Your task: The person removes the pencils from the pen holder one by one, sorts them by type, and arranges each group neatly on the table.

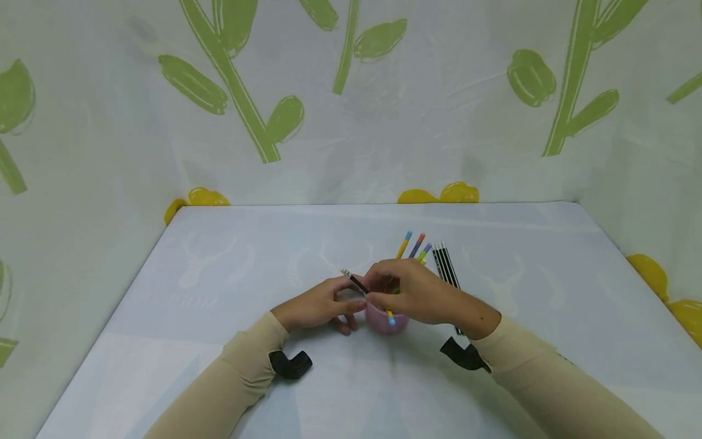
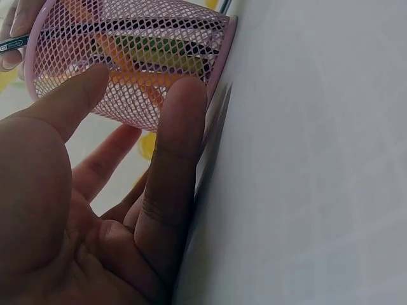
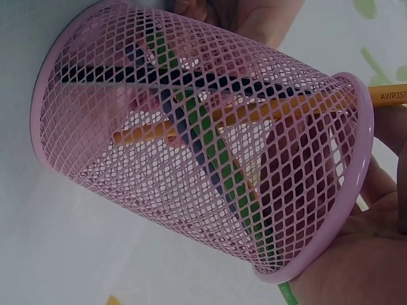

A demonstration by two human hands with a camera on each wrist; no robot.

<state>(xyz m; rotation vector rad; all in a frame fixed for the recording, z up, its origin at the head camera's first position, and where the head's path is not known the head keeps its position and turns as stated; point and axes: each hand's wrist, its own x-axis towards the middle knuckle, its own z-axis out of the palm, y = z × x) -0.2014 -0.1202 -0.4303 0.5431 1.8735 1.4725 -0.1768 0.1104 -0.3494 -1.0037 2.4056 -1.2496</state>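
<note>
A pink mesh pencil cup [image 1: 386,323] stands upright on the table, holding several coloured pencils. My right hand [image 1: 419,289] reaches over its rim from the right, index finger and thumb pinching a black pencil [image 1: 355,281] that leans left out of the cup. In the right wrist view a yellow pencil [image 3: 388,95] sticks out past the rim, while green and blue ones cross inside, seen through the mesh. On the cup's left side my left hand [image 1: 323,303] rests low, loosely bent, with its fingertips [image 2: 184,101] right at the mesh wall.
Several black pencils [image 1: 446,265] lie side by side on the white table [image 1: 164,341], right of the cup and partly behind my right forearm. Pale fabric walls [image 1: 384,134] with green leaf prints rise along the table's back and sides.
</note>
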